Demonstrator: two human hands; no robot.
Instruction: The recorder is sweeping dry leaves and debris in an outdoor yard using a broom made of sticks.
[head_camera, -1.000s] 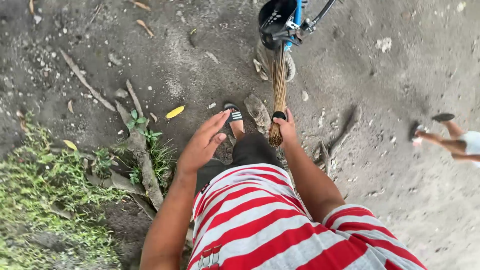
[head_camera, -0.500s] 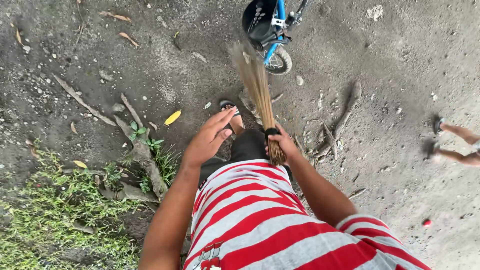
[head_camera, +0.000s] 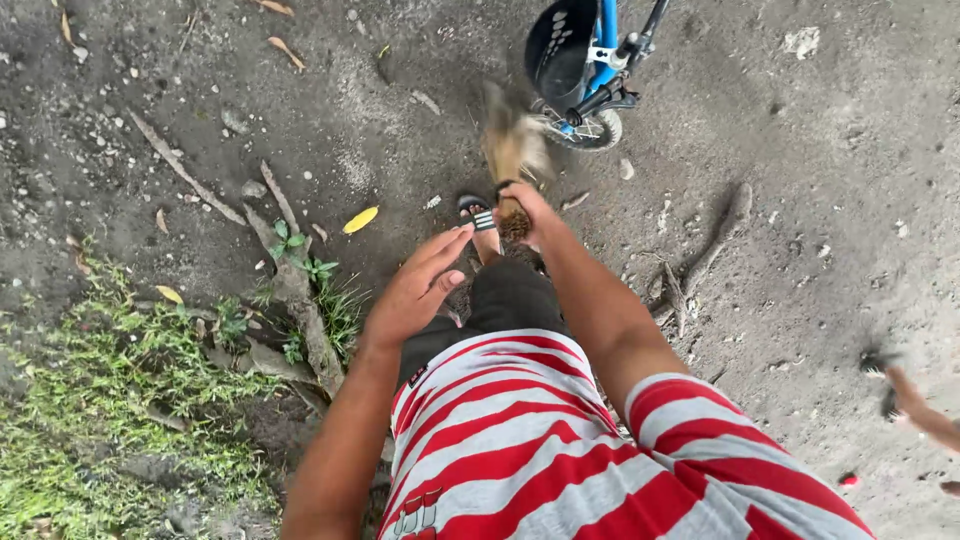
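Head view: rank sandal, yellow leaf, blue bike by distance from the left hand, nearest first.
Measured from the left hand, which is open and empty:
1. Striped sandal, just above and right of the fingertips.
2. Yellow leaf, up and left on the dirt, a bit farther off.
3. Blue bike, top of frame, beyond the right hand gripping the stick broom.

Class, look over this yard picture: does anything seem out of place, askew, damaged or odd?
Nothing is damaged or spilled. Fallen leaves, such as the yellow leaf, lie on the dirt beside bare roots. The right hand grips a stick broom, blurred; the left hand is open and empty.
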